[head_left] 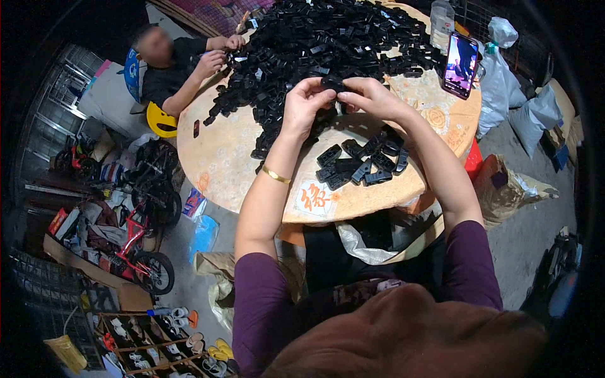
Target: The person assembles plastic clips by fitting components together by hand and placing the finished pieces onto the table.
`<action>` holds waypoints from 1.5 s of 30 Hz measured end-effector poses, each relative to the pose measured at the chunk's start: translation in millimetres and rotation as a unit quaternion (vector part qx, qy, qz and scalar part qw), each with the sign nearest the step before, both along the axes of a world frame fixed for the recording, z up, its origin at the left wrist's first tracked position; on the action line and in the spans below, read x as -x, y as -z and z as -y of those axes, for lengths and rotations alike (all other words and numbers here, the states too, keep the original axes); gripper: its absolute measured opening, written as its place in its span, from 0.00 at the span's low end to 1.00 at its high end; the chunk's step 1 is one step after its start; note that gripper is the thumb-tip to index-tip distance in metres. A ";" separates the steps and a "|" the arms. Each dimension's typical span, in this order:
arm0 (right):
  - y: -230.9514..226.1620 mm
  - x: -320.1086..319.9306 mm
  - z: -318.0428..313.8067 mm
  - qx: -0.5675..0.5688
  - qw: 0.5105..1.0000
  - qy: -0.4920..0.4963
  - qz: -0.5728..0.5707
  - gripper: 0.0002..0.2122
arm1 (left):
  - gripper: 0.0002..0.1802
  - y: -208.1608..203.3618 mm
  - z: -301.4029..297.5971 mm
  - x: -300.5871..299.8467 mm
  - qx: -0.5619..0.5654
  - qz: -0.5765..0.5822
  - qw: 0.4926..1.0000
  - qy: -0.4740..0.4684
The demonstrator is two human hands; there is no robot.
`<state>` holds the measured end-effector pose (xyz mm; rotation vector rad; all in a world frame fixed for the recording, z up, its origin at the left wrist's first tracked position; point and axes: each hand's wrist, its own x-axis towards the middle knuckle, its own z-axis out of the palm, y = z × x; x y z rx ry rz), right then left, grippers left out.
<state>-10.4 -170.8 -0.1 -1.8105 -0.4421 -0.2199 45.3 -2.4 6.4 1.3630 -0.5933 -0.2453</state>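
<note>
My left hand (305,106) and my right hand (373,99) meet above the near part of the round table (239,170). Between their fingertips they pinch a small black plastic part (331,83); its exact kind is too small to make out. Just beyond my hands spreads a big heap of similar black plastic pieces (328,38). Nearer to me, inside my right forearm, lies a smaller group of black rectangular pieces (362,165). My left wrist wears a gold-coloured bangle.
A co-worker (179,69) sits at the far left, both hands at the heap's edge. A phone (460,66) stands lit at the right, near a clear plastic bottle (441,22). White sacks (498,94) stand beyond it. At left are a red bicycle (135,242) and a shoe rack (142,340).
</note>
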 end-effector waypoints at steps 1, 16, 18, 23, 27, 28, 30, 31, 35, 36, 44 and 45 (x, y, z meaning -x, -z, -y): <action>0.3 -0.3 0.7 0.050 0.999 0.014 0.015 0.12 | 0.14 -0.3 0.1 0.3 -0.008 0.015 1.000 -0.003; 3.1 -3.7 -1.1 0.054 0.991 0.083 0.084 0.19 | 0.17 -4.8 3.7 14.8 0.065 -0.043 0.997 0.031; 7.2 -21.7 32.4 0.002 0.991 0.118 0.059 0.20 | 0.18 -9.2 6.3 20.9 -0.023 0.039 0.998 0.035; 45.8 -49.1 99.1 0.287 0.828 0.480 0.029 0.21 | 0.15 18.5 13.7 23.1 -0.318 0.309 0.876 0.192; 54.7 -52.9 90.3 0.325 0.845 0.416 0.082 0.23 | 0.13 20.2 23.9 20.4 -0.312 0.385 0.864 0.084; 55.5 -53.7 89.9 0.326 0.845 0.416 0.082 0.23 | 0.14 21.4 26.5 18.4 -0.326 0.479 0.814 -0.017; 55.8 -54.1 90.0 0.338 0.842 0.416 0.065 0.21 | 0.15 29.9 31.3 13.2 -0.307 0.513 0.799 -0.064; 56.2 -52.5 90.0 0.322 0.847 0.413 0.085 0.20 | 0.17 33.4 33.4 10.6 -0.356 0.538 0.760 -0.081; 40.5 -49.0 78.0 0.213 0.852 0.462 0.123 0.19 | 0.17 43.1 34.7 0.5 -0.428 0.532 0.726 -0.088; 35.0 -44.2 73.0 0.214 0.852 0.462 0.123 0.19 | 0.15 43.9 36.1 0.7 -0.402 0.544 0.729 -0.102; 13.6 -21.7 10.3 -0.044 0.984 0.167 -0.045 0.19 | 0.21 30.0 16.4 -9.2 -0.210 0.176 0.955 -0.112; 11.6 -17.9 7.7 -0.056 0.983 0.167 -0.050 0.19 | 0.22 25.8 15.7 -9.6 -0.108 0.076 0.986 -0.098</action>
